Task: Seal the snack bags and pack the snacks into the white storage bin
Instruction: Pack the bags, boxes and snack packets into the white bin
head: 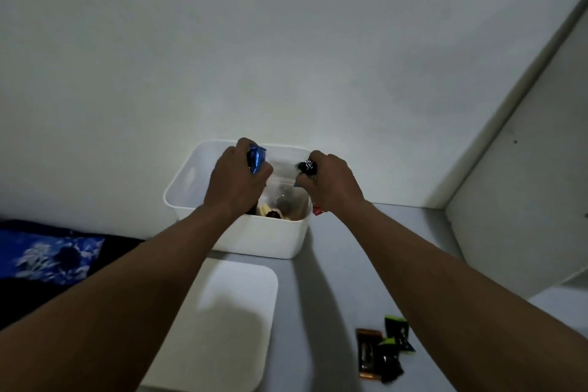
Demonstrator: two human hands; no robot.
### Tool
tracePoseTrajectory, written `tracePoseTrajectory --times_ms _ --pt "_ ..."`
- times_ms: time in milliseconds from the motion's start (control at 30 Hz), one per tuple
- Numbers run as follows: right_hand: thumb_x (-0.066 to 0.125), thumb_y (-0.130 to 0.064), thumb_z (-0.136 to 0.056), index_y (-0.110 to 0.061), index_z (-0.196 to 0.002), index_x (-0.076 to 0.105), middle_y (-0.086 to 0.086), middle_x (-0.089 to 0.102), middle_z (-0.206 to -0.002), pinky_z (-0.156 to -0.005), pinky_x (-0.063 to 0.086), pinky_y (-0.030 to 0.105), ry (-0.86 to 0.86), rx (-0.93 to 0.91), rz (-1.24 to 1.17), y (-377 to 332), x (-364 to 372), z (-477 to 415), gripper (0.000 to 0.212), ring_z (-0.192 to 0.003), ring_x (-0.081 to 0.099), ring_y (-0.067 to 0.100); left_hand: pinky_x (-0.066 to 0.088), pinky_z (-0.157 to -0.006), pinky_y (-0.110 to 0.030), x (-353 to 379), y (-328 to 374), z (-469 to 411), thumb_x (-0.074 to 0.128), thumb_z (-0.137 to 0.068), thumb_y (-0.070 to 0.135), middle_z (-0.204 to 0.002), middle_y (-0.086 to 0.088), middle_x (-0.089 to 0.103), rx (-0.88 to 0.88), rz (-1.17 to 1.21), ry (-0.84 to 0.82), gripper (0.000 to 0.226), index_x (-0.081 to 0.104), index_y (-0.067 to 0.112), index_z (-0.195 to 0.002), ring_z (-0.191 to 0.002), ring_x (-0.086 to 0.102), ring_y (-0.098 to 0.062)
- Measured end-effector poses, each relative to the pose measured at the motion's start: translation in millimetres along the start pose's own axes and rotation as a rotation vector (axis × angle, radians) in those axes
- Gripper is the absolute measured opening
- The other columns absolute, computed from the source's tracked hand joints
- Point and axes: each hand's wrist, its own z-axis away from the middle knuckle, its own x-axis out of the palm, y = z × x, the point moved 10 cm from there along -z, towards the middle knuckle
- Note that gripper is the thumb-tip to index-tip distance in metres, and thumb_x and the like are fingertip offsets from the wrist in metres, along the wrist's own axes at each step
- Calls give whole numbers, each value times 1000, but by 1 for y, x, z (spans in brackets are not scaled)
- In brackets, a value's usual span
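**Both your hands were above the open white storage bin [267,240], each gripping a snack packet.**

Your left hand [237,183] was curled round a blue packet [256,158] over the bin's left half. Your right hand [332,184] clutched a black packet [307,167] over its right half. The bin stood on the grey table [334,296] against the wall, with a clear bag [281,199] and some small snacks inside. Its white lid [222,321] lay flat on the table just in front of it, on your side. A red packet [318,210] lay just beside the bin's right wall, partly hidden by your wrist. A cluster of dark wrapped snacks [383,352] lay near your right forearm, well apart from the bin. A blue patterned cloth [47,253] lay off to your left.
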Motion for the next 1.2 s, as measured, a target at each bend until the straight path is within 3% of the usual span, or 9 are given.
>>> tracePoseTrajectory --times_ms 233,400,500,600,733,800,933,1033,1200 --pt "65 -36 -87 -20 -91 46 3 51 -87 -59 33 30 -52 -56 71 -33 59 -32 25 -77 55 27 57 -76 -37 -2 -51 -34 62 -90 29 -93 -3 64 -75 60 17 21 50 24 -107 -75 66 -15" --pt "61 -37 -88 -18 -108 63 4 65 -101 -70 47 31 -152 -61 90 -33 92 -28 28 -90 62 24 43 -75 -26 10 -65 -38 62 -92 27 -99 -2 61 -79 68 -29 28 53 17 -116 -79 57 -13" --pt "59 -46 -86 -24 -105 67 2 66 -101 -79 54 36 -200 -41 113 -31 98 -22 31 -92 63 23 47 -75 -28 20 -69 -38 61 -92 29 -99 -4 64 -78 90 -91 29 53 17 -117 -81 62 -16" --pt "55 -54 -87 -29 -108 68 -4 66 -104 -82 52 34 -177 19 132 -23 85 -18 35 -93 62 20 49 -74 -30 27 -67 -40 60 -91 30 -98 -6 68 -68 108 -128 28 53 17 -116 -81 64 -16" --pt "48 -32 -97 -17 -122 64 6 61 -125 -90 52 38 39 67 193 -6 51 -12 33 -111 59 26 40 -75 -29 40 -56 -38 60 -93 30 -101 -9 63 -22 76 -196 30 52 14 -118 -87 58 -21" --pt "45 -24 -98 -10 -128 60 10 57 -132 -94 49 38 27 100 178 6 49 -8 36 -120 54 28 43 -75 -30 53 -53 -37 60 -94 31 -102 -10 62 -5 56 -250 31 51 16 -119 -88 58 -23" --pt "44 -17 -97 -2 -123 58 16 57 -125 -90 46 37 -122 97 166 17 66 1 33 -113 57 34 46 -80 -32 78 -51 -28 58 -96 36 -110 -14 60 18 -13 -365 36 50 20 -127 -96 60 -27" --pt "44 -17 -97 -2 -122 54 17 53 -127 -82 45 36 -154 105 135 20 71 4 30 -106 59 38 50 -92 -37 89 -57 -19 55 -98 40 -126 -10 62 -3 -44 -416 40 50 25 -134 -110 62 -29" --pt "42 -24 -100 -6 -128 50 17 51 -131 -78 40 34 -168 88 122 19 73 6 34 -107 58 39 45 -98 -37 85 -56 -14 48 -99 47 -133 -9 60 33 -114 -436 42 55 26 -134 -116 57 -29"
